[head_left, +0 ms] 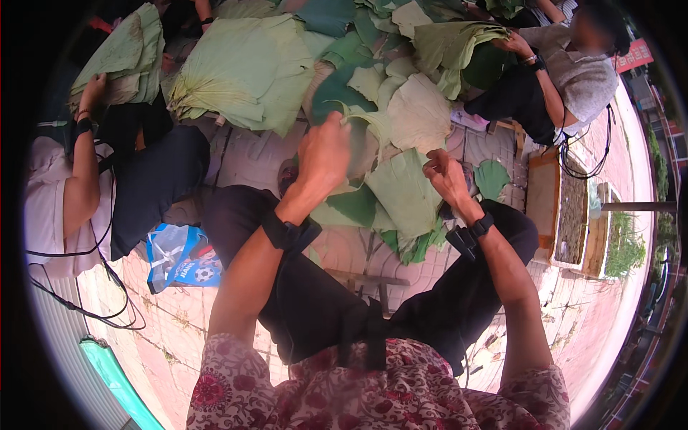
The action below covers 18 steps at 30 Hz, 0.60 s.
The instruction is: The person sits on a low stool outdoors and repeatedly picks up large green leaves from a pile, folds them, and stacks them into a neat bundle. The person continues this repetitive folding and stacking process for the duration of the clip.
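My left hand (pixel 326 154) is closed and slightly blurred at the edge of a pale green lotus leaf (pixel 376 127), whose curled rim shows just above the fingers. To its right, my right hand (pixel 446 178) is bent into a pinch at the upper edge of another lotus leaf (pixel 407 193), which hangs between my knees. What lies right between the fingertips is partly hidden. Beyond both hands spreads a heap of loose lotus leaves (pixel 419 107), some pale and dry, some darker green. Dark bands with small boxes circle both my wrists.
A large leaf bundle (pixel 240 75) lies ahead left. One person (pixel 79 172) sits left holding leaves; another (pixel 573 79) sits right with a leaf stack (pixel 459 50). A blue bag (pixel 183 256) stands left on the paving. Planter boxes (pixel 566 215) stand right.
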Available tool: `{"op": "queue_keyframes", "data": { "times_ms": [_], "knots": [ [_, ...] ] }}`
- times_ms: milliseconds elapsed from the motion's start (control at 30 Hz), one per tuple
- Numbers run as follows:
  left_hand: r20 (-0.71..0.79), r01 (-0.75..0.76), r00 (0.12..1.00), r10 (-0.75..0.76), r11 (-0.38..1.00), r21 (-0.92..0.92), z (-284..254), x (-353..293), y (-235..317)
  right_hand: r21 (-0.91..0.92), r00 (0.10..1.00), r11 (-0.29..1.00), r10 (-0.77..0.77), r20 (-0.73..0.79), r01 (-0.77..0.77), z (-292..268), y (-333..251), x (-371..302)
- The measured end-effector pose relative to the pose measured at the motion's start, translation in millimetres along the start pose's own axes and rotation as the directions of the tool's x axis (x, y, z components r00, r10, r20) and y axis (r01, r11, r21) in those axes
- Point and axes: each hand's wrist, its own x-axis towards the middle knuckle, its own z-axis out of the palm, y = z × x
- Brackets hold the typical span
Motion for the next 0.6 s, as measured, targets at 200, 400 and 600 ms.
{"op": "queue_keyframes", "data": {
  "times_ms": [200, 400, 600],
  "knots": [
    [0.065, 0.02, 0.998, -0.024, 0.998, 0.063, -17, -6, 3, -0.509, 0.91, 0.857, 0.15, 0.387, 0.075, 15, 120, -21],
    [0.148, 0.043, 0.988, -0.046, 0.999, 0.023, -18, -5, 2, -0.423, 0.876, 0.774, 0.468, -0.118, -0.471, 55, 253, -39],
    [0.141, 0.037, 0.989, -0.045, 0.997, 0.061, -20, -13, -6, -0.391, 0.995, 0.919, -0.081, -0.061, 0.051, 118, 255, -101]
  ]
}}
